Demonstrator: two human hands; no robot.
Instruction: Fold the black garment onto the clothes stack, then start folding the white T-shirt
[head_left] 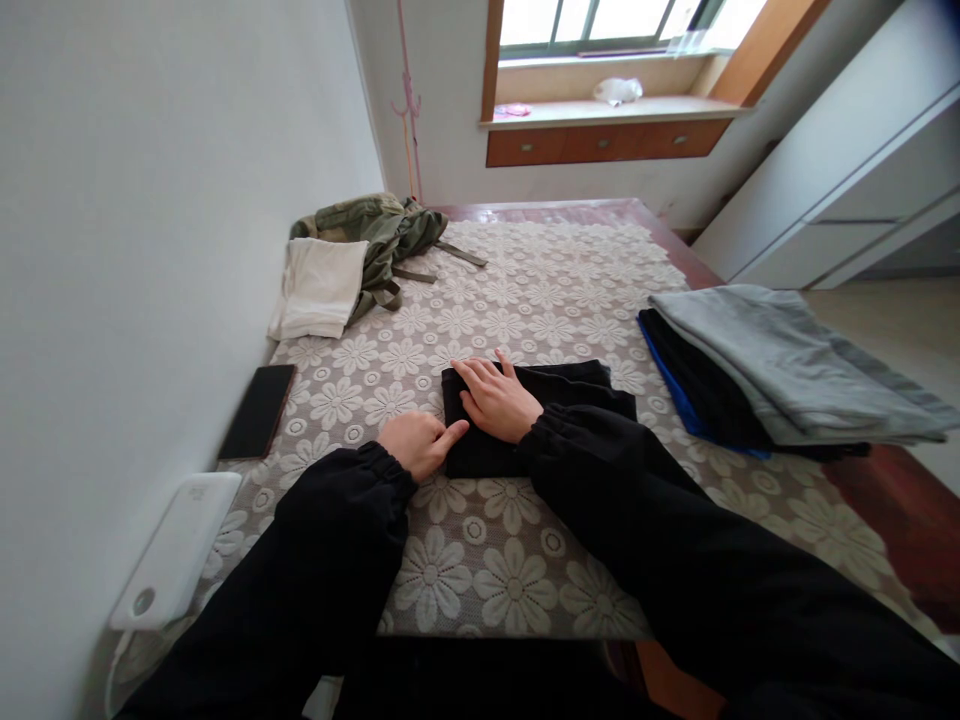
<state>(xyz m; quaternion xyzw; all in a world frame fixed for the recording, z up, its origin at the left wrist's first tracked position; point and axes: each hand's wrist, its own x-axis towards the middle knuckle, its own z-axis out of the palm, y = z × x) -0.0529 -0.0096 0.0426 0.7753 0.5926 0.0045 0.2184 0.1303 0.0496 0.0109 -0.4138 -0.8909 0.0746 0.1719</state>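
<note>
A folded black garment [570, 392] lies on the flower-patterned lace cover [525, 290] in front of me. My right hand [496, 398] rests flat on its left part, fingers spread and pointing left. My left hand [420, 441] sits at the garment's left edge, mostly curled, with the index finger stretched out and touching the fabric. Both arms are in black sleeves.
A stack of folded grey, black and blue clothes [780, 365] lies to the right. A folded white cloth [321, 286] and an olive garment [382, 235] lie at the far left. A dark phone [259, 410] and a white device [176, 550] sit along the wall.
</note>
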